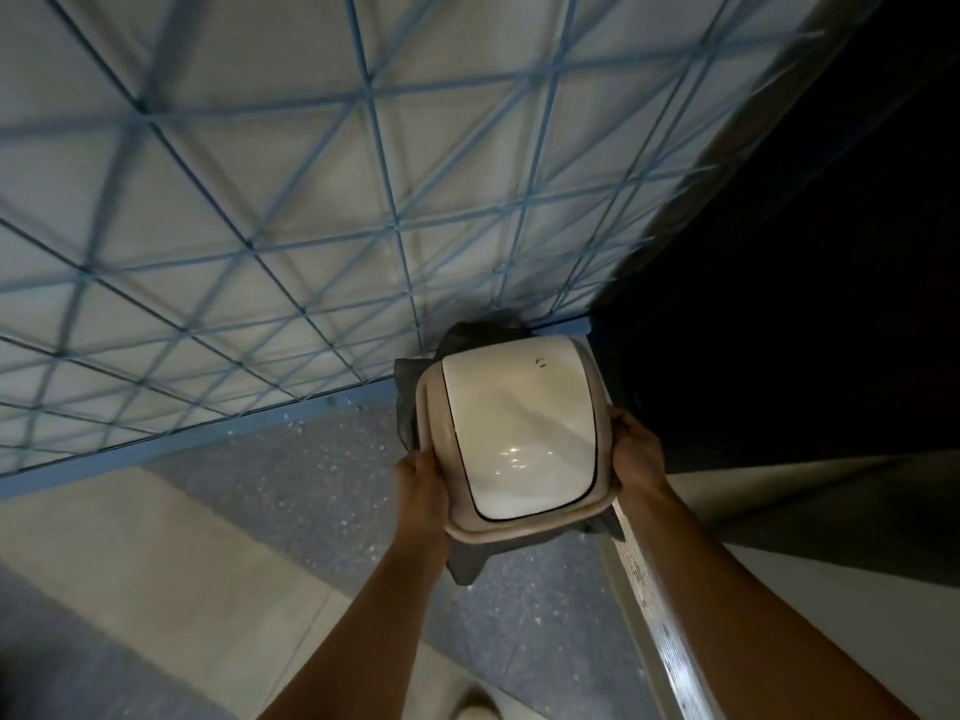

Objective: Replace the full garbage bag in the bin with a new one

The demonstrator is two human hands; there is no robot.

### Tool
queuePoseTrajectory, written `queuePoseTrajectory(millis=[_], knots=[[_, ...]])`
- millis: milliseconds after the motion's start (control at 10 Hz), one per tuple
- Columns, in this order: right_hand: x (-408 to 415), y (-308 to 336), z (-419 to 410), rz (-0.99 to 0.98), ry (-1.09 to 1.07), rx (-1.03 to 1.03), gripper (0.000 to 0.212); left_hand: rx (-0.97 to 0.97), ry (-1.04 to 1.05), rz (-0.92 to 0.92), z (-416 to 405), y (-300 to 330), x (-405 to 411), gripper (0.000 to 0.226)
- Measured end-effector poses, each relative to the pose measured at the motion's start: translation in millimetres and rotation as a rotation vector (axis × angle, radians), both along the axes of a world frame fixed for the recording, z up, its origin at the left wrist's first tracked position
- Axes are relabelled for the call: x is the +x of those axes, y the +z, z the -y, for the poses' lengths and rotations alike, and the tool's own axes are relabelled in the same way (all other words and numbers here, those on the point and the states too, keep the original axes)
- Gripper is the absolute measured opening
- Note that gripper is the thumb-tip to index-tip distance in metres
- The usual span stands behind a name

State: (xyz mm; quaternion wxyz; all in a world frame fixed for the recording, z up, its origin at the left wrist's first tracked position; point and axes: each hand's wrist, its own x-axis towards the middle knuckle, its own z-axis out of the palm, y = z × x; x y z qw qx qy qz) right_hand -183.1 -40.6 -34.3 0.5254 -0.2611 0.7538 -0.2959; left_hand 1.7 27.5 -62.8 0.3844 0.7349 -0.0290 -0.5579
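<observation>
A small beige bin stands in the corner of the floor, closed by a beige lid frame (524,530) with a glossy white swing flap (519,423). The dark grey garbage bag (470,558) pokes out from under the lid on all sides. My left hand (423,485) grips the lid's left edge. On the opposite side my right hand (636,449) holds the lid's right edge. The bin body and the inside of the bag are hidden below the lid.
A white wall with blue diagonal lattice lines (260,200) rises behind and left of the bin. A dark panel (779,252) fills the right side, with a metal threshold strip (654,605) along the floor. The floor (291,501) is speckled grey with pale bands.
</observation>
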Motion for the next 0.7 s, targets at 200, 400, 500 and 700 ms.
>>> queuePoseTrajectory(millis=[200,400,500,700], knots=[[-8,-11,6,-0.033,-0.023,-0.024,0.033,-0.058,-0.059,-0.005,-5,1,-9,0.028],[-16,4,-10,-0.13,0.057,-0.009,0.03,-0.036,-0.217,0.092,-17,43,5,0.029],[-17,28,-41,-0.223,0.157,0.009,0.036,0.082,-0.348,0.125,-46,67,24,0.035],[17,87,-134,-0.385,0.605,0.026,0.05,0.214,-0.426,0.183,-127,122,69,0.05]])
